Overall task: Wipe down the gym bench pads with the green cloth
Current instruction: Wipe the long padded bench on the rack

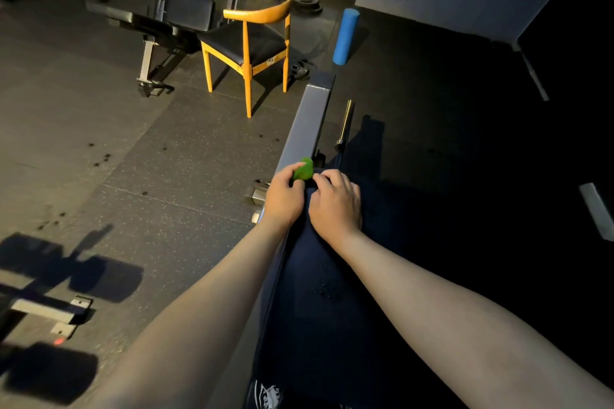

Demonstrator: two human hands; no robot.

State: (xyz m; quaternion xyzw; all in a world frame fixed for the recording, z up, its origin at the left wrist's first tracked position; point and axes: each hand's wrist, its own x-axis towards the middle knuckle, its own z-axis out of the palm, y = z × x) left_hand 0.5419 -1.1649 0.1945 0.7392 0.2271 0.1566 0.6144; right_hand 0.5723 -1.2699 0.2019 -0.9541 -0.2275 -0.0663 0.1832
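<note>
A small bunched green cloth (304, 170) sits at the far end of a dark bench pad (319, 276) that runs from the bottom of the view up the middle. My left hand (282, 197) grips the cloth with curled fingers at the pad's left edge. Just to its right, my right hand (335, 202) lies on the pad with its fingers bent, its fingertips touching the cloth's right side. Most of the cloth is hidden under the hands. Beyond the pad a grey metal beam (309, 119) extends away.
A yellow wooden chair (247, 43) with a black seat stands ahead, a black bench machine (159, 26) to its left. A blue foam roller (346, 35) lies near the wall. A metal pin (344, 124) rests right of the beam. Dark padded rollers (83, 276) sit at lower left.
</note>
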